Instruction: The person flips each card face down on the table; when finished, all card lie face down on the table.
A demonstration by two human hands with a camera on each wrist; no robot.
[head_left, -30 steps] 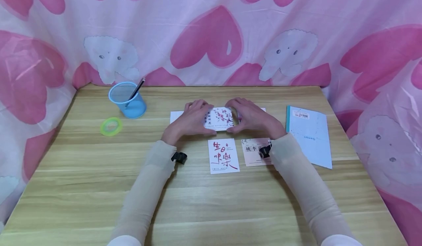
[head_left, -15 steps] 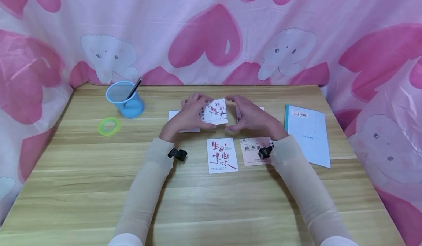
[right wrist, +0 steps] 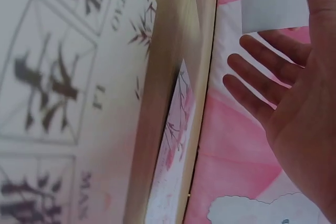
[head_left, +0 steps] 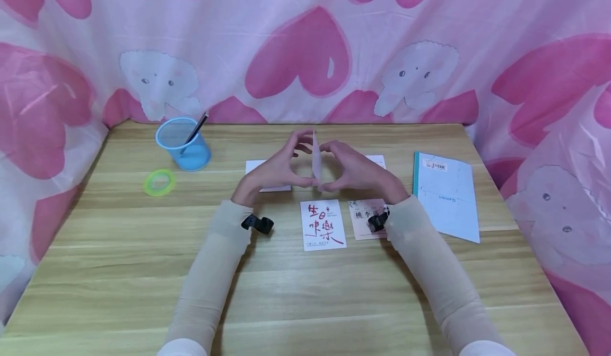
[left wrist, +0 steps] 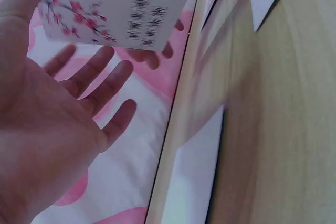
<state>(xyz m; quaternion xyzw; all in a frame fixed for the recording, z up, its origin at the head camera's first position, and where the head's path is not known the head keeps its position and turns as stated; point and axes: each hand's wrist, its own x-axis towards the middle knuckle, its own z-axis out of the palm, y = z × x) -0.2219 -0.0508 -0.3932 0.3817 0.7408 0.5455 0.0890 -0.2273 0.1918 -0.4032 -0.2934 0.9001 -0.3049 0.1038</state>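
A white greeting card (head_left: 316,159) stands nearly edge-on above the table between the two hands. Its printed face, with pink blossoms and dark characters, shows in the left wrist view (left wrist: 113,14); the plain other side appears in the right wrist view (right wrist: 275,1). The left hand (head_left: 281,165) holds it with forefinger and thumb at its far and near edges. From the other side, the right hand (head_left: 355,167) has its forefinger and thumb at the card too. The remaining fingers of both hands spread loosely below it in the wrist views.
Nearer lie a white card with red characters (head_left: 323,225) and a pinkish card (head_left: 363,228). Two more cards lie beneath the hands, the left one (head_left: 255,166) partly covered. Around them are a blue pen cup (head_left: 195,157), a yellow-green ring (head_left: 159,183) and a light-blue notebook (head_left: 448,197).
The card has been lifted and turned from face-up, through a tilt, to edge-on. Both hands have stayed at it, their fingertips coming closer together.
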